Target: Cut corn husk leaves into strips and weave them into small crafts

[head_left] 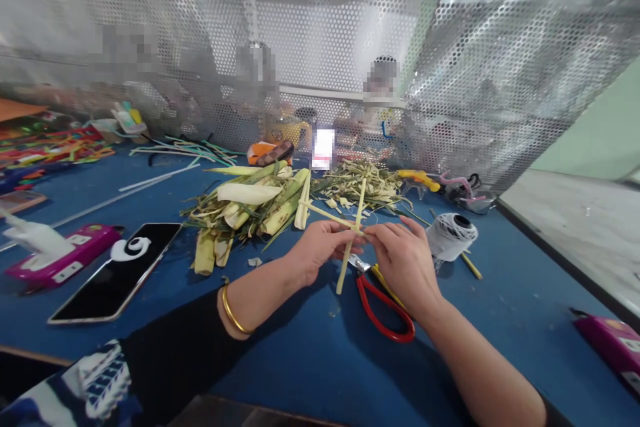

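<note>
Pale green husk strips (361, 203) cross each other above the middle of the table. At the crossing, my left hand (323, 245) pinches them between thumb and fingers. My right hand (403, 260) closes its thumb and index finger on the strips just right of the crossing, its other fingers partly raised. One strip stands roughly upright and its lower end hangs below my left fingers. Beneath the hands lie scissors (373, 317) with red handles, partly hidden by my right hand, and a yellow strip. A white spool of thread (451, 235) stands right of my right hand.
A husk pile (255, 203) lies left of my hands, with shredded scraps (365, 183) behind. A black phone (120, 273) and purple power strip (75, 253) lie left, another power strip (610, 343) far right. A perforated metal screen (330, 33) borders the blue table (310, 360).
</note>
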Demonstrator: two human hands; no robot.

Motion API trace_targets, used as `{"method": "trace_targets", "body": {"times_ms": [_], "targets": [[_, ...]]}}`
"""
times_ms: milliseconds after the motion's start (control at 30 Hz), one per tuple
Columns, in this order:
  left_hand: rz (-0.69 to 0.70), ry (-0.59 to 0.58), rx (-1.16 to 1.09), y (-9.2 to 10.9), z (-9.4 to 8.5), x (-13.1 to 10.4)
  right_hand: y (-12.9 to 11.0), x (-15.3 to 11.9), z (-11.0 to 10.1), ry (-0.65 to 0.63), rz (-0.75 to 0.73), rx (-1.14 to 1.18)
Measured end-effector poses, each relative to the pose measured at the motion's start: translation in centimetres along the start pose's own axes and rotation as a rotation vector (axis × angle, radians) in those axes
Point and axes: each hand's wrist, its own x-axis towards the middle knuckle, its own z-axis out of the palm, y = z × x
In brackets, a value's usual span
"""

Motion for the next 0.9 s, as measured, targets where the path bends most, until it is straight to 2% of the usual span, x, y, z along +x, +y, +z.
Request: {"method": "trace_targets", "body": {"times_ms": [100,200,333,367,467,533,600,700,800,900], "targets": [[0.0,-0.008,0.015,0.3,-0.4,0.3,0.4,0.2,-0.5,0.042,0.017,-0.012],[-0.01,0.037,-0.058,0.7,-1.2,1.0,1.1,0.5,-1.0,0.116,0.04,-0.016],[-0.099,0.092,-0.19,1.5,-2.5,2.0,1.8,0.8,-1.4,0.109,0.006,0.042],[-0.129,0.063,-0.181,1.7,-2.7,2.2,1.9,0.9,-1.5,0.095,-0.01,0.057],[-0.194,-0.165,-0.047,2.2,-3.4,2.1,1.9,1.0,-1.5,0.025,-0.065,0.074],[-0.173,-0.289,0.075,2.3,-3.4,1.8,1.8,1.0,-1.5,-0.025,-0.111,0.064],[-0.117,-0.342,0.186,2.1,-3.2,1.4,1.5,1.0,-1.4,-0.053,-0.16,0.041],[-0.043,-0.308,0.296,1.5,-2.4,1.1,0.9,0.9,-1.4,-0.055,-0.213,0.014],[-0.012,-0.232,0.265,1.0,-1.7,1.0,0.4,0.7,-1.8,0.077,-0.203,-0.018],[-0.037,-0.193,0.135,1.0,-1.6,1.1,0.6,0.5,-2.4,0.37,-0.112,-0.07]]}}
